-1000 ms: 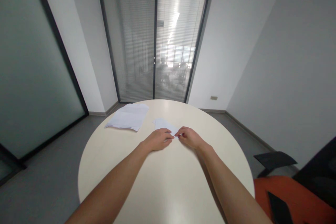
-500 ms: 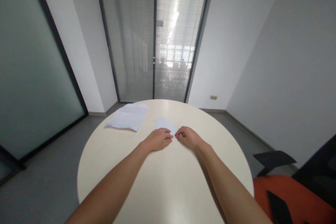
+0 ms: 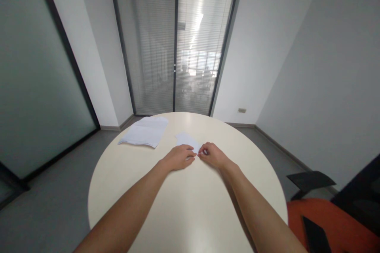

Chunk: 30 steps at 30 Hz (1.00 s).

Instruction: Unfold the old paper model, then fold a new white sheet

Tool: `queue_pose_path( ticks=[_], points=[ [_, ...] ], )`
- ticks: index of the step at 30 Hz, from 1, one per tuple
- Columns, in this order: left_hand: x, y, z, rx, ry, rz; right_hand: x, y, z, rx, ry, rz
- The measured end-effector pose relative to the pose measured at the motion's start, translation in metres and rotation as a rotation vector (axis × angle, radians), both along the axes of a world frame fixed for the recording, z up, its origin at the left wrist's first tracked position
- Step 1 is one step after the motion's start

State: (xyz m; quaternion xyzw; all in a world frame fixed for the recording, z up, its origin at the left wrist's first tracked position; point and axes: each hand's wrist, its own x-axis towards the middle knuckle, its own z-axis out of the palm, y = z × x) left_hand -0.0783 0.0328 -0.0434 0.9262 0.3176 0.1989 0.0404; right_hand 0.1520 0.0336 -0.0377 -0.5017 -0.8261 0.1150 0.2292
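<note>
A small white piece of paper [image 3: 186, 139] with angled edges lies on the round table, partly hidden by my hands. My left hand [image 3: 179, 157] rests over its near left side, palm down, fingers stretched out and slightly apart, with the fingertips at the paper's near corner. From the other side, my right hand [image 3: 213, 154] has thumb and forefinger pinched together at that same corner. The fingertips of both hands almost meet there. How the paper is folded under the fingers is too small to make out.
A stack of white paper sheets [image 3: 145, 131] lies at the table's far left edge. The cream round table [image 3: 184, 213] reaches toward me. An orange chair [image 3: 311, 213] with black armrests stands at the right. Behind the table is a glass partition with blinds [image 3: 145, 55].
Almost nothing differs. The right fingers have shifted very slightly at the paper's corner; the left hand and the stack stay put.
</note>
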Motion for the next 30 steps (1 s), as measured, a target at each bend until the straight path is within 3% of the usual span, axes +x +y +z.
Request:
queue_pose_path(
  ticks=[7, 20, 27, 30],
  points=[
    [0.000, 0.001, -0.001, 0.004, 0.007, 0.004, 0.003, 0.006, -0.010, -0.020, -0.042, -0.096],
    [-0.001, 0.002, -0.002, -0.033, -0.006, 0.010, 0.015, 0.006, -0.009, -0.070, 0.049, -0.008],
    [-0.001, 0.001, -0.001, -0.016, -0.006, 0.000, 0.000, 0.000, -0.009, -0.015, -0.048, -0.140],
    [-0.001, 0.001, -0.001, -0.022, -0.010, -0.003, 0.001, 0.000, -0.009, -0.009, -0.045, -0.128]
  ],
)
